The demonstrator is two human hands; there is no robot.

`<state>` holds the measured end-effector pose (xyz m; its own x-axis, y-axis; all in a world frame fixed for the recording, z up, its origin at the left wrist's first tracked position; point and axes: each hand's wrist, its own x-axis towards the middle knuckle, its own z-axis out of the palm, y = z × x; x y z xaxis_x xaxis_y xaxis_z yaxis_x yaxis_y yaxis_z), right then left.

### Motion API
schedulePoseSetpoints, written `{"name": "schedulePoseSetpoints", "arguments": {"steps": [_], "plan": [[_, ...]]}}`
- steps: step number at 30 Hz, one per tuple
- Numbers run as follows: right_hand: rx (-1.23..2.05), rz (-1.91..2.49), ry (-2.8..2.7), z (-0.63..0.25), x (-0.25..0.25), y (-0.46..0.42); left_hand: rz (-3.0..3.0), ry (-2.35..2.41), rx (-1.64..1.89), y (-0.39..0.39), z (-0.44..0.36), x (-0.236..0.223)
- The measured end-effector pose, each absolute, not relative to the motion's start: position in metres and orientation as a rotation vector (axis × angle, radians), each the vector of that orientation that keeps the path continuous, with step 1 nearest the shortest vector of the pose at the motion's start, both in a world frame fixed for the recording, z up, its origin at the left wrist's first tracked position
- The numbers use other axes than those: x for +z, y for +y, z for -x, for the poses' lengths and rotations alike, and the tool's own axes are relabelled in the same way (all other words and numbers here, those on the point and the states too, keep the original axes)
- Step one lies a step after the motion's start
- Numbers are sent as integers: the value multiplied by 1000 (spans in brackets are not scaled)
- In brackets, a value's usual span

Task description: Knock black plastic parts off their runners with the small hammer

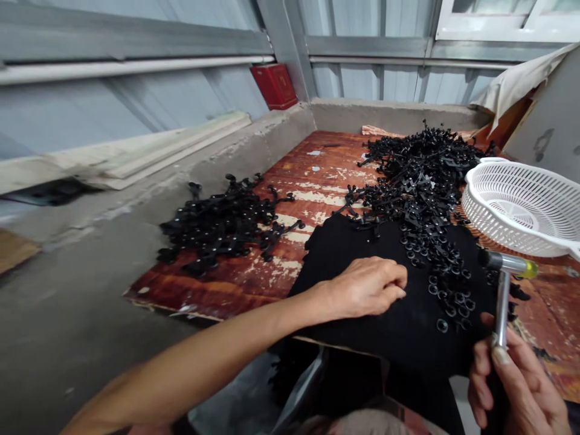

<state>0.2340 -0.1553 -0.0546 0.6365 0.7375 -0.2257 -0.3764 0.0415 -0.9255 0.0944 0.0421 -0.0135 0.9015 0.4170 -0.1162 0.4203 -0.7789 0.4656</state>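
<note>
My left hand (pixel 367 285) rests on a black cloth (pixel 389 326), fingers curled together in a pinch; what they hold, if anything, is too small to make out. My right hand (pixel 512 380) at the lower right grips the metal shaft of a small hammer (pixel 502 284), whose head with a yellow tip points right above the cloth. Several small black rings (pixel 446 290) lie scattered on the cloth between the two hands.
A big heap of black plastic parts (pixel 421 175) lies on the worn red board (pixel 317 175), with a smaller heap (pixel 222 223) to the left. A white plastic colander (pixel 521 208) stands at the right. Concrete ledge, red box (pixel 274 86) and metal wall behind.
</note>
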Motion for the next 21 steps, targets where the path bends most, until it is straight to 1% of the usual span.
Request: {"name": "schedulePoseSetpoints", "arguments": {"steps": [4,6,8,9,11,13,15,18,21], "plan": [[877,1239,-355,-234,-55,-154,-2534,821,-92,60,-68,-9],[879,1233,-358,-233,-55,-154,-2673,997,17,63,-61,-7],[884,1236,-361,-232,-54,-154,-2809,1085,212,60,-64,-7],[884,1240,-361,-232,-54,-154,-2857,1047,298,56,-70,-7],[872,1248,-356,-233,-56,-155,-2909,801,401,45,-92,-8],[855,1244,-363,-235,-59,-156,-2952,391,404,33,-120,-11],[858,1208,-402,-237,-63,-156,-2975,123,399,23,-147,-15],[853,1171,-417,-237,-64,-156,-3032,-1,380,18,-171,-22],[829,1197,-368,-234,-61,-155,-3037,22,356,23,-167,-25]]}}
